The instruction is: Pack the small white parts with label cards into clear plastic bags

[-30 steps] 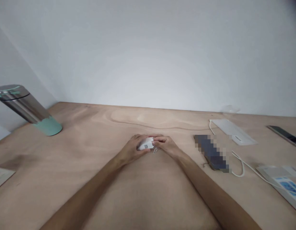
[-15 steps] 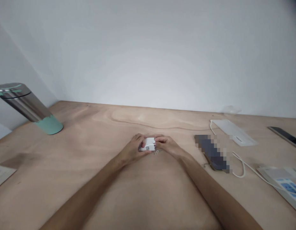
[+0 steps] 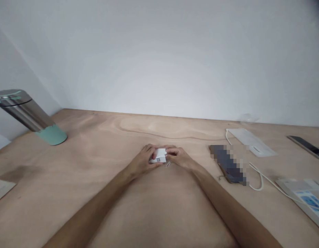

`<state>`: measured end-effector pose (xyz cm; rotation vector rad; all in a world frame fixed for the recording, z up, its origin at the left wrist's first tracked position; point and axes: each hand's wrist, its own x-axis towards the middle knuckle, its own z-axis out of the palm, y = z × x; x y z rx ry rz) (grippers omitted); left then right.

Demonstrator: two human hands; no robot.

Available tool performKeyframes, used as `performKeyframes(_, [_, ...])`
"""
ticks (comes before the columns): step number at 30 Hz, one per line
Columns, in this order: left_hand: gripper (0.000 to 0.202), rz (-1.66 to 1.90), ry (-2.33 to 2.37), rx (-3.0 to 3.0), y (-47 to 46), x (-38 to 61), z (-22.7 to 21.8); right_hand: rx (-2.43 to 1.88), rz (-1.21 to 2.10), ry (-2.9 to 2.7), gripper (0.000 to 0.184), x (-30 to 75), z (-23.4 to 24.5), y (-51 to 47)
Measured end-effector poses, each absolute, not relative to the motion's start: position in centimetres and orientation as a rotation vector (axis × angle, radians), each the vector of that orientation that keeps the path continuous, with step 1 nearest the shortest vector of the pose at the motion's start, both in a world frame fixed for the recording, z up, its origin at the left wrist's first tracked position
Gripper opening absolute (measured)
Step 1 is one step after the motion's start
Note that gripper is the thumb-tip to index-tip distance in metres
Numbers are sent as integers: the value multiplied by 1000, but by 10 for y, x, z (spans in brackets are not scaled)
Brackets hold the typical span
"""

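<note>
Looking down from my head camera, I see my left hand (image 3: 143, 161) wrapped around the left side of a small white box (image 3: 161, 157), thumb along the near edge and fingers over the top. My right hand (image 3: 182, 158) has its fingertips bent in at the box's right end; whether they pinch a flap or only rest against it, I can't tell. The box sits between my two hands, low over the wooden table (image 3: 159, 206), in the middle of the view. A thin white loop (image 3: 168, 164) shows just beside its near right corner, and I can't tell if it is attached.

If my left fingers squeeze too hard, the box's walls could buckle; too loosely, and a tug from the right could twist it free. A careless sweep of my right fingers might catch the loop. The white cable (image 3: 262, 179) lies well apart, so snagging it seems unlikely.
</note>
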<state>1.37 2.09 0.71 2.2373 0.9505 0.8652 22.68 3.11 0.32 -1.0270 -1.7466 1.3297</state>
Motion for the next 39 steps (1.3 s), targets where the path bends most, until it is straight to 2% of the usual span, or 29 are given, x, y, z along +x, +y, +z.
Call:
performKeyframes(9, [24,832,1007,2306,20,14,11,-1159,1276,-1557,11,220,-2,28])
performKeyframes(18, [31,744,1199,2431,24,12,6,-1488,618,-1757,9,226,5,31])
performKeyframes(23, [30,690,1214,2448,24,12,5,-1640,856,-1690,9,224,15,25])
performKeyframes(30, [35,621,1115,2603,25,11,0,-1632,982,-1576,6,216,21,22])
performKeyframes(39, [42,622,1143,2605,25,11,-1,-1512,1225,-1297,19,215,10,27])
